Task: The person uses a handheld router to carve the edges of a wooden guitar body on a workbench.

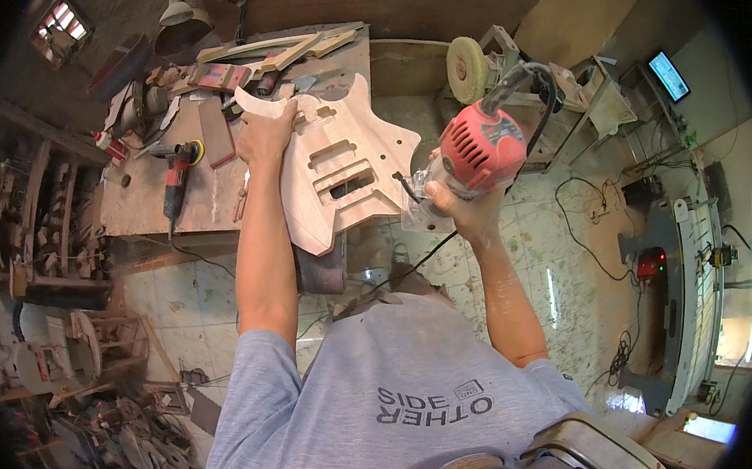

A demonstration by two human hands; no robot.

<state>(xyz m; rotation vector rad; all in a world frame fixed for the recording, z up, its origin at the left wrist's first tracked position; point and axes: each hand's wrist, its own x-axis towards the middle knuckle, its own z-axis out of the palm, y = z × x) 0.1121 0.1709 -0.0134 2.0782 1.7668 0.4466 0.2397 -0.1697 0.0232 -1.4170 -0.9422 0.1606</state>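
A pale wooden electric guitar body [360, 135] with routed pockets and drilled holes is held up over the front right part of the workbench. My left hand [266, 137] is closed around its upper left horn. In my right hand [466, 206] is a red trim router [481, 147], gripped low near its clear base. The router stands beside the body's right edge; whether its base touches the wood I cannot tell. A cord [546, 105] loops from the top of the router. The router's bit is hidden.
On the workbench [143, 203] lie an angle polisher [177, 180] with a yellow pad, wooden strips [293, 53], and a lamp [182, 21] behind. A round buffing wheel [466, 69] stands at the back right. Cables [580, 220] run over the tiled floor; shelves of wood pieces [52, 222] stand left.
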